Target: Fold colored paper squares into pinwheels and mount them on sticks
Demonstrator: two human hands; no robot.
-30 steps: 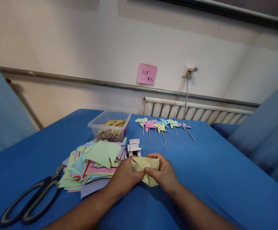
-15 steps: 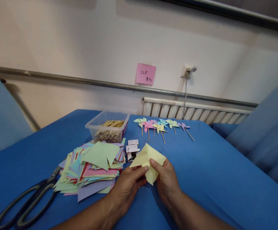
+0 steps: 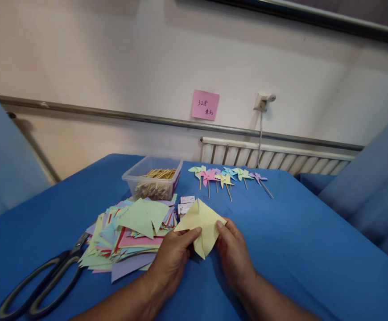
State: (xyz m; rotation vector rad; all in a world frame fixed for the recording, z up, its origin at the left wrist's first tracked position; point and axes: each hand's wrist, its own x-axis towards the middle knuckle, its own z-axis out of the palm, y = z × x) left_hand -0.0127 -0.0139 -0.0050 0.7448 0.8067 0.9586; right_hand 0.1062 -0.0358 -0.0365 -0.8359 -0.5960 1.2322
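A plain indoor corner that we read as a paper-craft workspace.
We go by the stacked cut paper (image 3: 137, 243), large scissors (image 3: 66, 258), tub (image 3: 129, 184) of thin sticks (image 3: 160, 174) and paper pinwheels (image 3: 209, 175) on a blue-covered table (image 3: 301, 254); beyond, we see a radiator (image 3: 219, 154), metal wall rail (image 3: 147, 118), socket (image 3: 261, 102), handwritten pink note (image 3: 205, 105) and blue curtains (image 3: 377, 183), but cannot tell which building this is.

the blue-covered table (image 3: 297, 249) was occupied by scissors (image 3: 69, 258), piled coloured paper (image 3: 140, 218), small boxes (image 3: 186, 200), paper pinwheels (image 3: 209, 176) and a clear plastic tub (image 3: 147, 180).
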